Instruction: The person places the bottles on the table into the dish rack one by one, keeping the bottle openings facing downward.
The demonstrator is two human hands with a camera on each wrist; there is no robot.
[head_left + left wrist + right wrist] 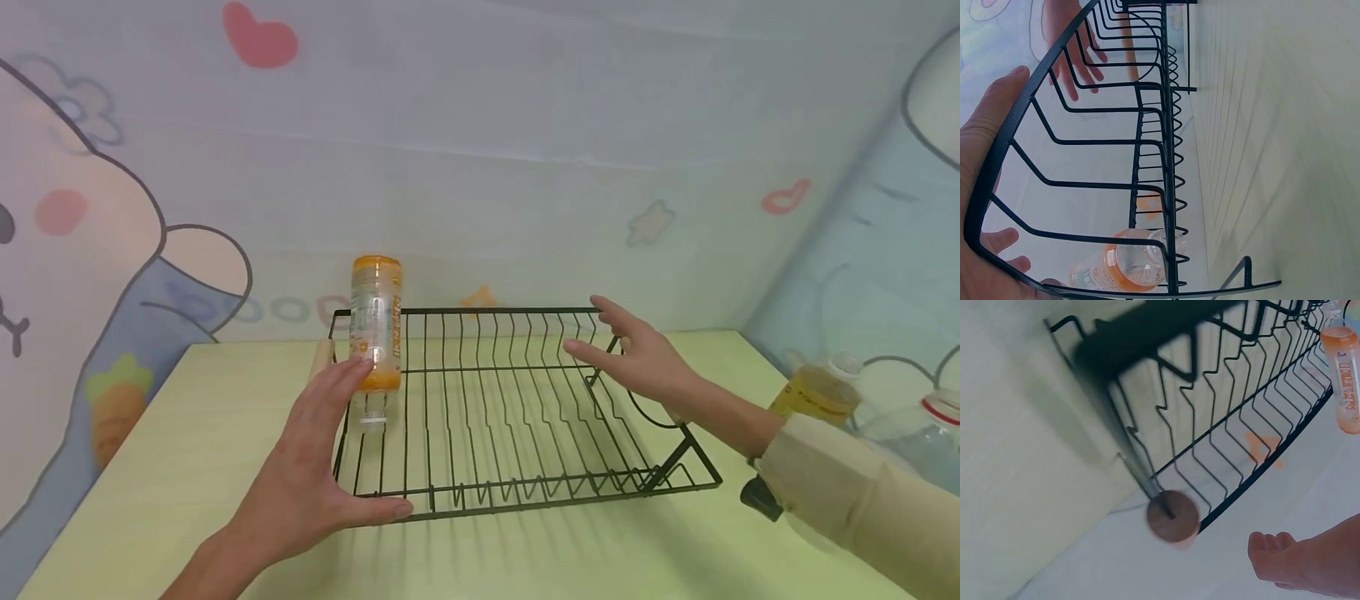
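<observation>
A black wire dish rack (510, 500) stands on the table. Near its left end is an upside-down clear bottle (377, 321) with orange bands, its neck down among the wires. My left hand (300, 475) is spread at the rack's front-left corner, thumb along the front bar and fingers near the bottle; contact is unclear. In the left wrist view, the rack's frame crosses in front of part of that hand. My right hand (637, 358) hovers by the rack's back-right corner, thumb and fingers apart, holding nothing. The right wrist view shows a round wooden handle end (1172, 515).
At the right, partly behind the right sleeve (847, 492), stand a bottle of yellow liquid (821, 392) and a clear bottle with a red ring (922, 433). A black object (761, 498) shows below the right wrist. A printed cloth (480, 167) hangs behind the table (127, 467).
</observation>
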